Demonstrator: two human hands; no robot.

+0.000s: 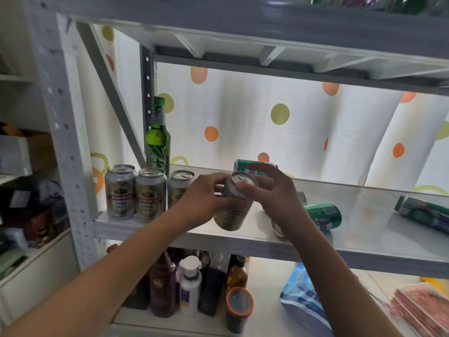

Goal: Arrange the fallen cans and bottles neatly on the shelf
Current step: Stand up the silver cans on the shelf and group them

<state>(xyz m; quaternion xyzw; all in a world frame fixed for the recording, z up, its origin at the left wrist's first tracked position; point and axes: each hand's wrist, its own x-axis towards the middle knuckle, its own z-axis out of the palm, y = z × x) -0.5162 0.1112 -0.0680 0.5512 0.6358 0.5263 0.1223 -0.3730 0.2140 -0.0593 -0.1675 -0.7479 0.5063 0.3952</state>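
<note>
A silver can (234, 210) hangs tilted just above the front of the white shelf (170, 235). My left hand (202, 197) grips its side, and my right hand (272, 193) pinches its top rim. Three silver cans (120, 192) (151, 194) (178, 188) stand upright in a row at the shelf's left end. Behind them a green glass bottle (158, 139) stands upright. Green cans lie on their sides: one at the back (245, 166), one right of my hands (324, 215), one at far right (424, 214).
The metal shelf post (65, 147) stands at left, and an upper shelf (267, 32) runs overhead. Below are bottles (162, 285) (190, 283), a round-lidded jar (239, 310), a blue bag (303, 295) and red packets (422, 310). A dotted curtain (279, 117) hangs behind.
</note>
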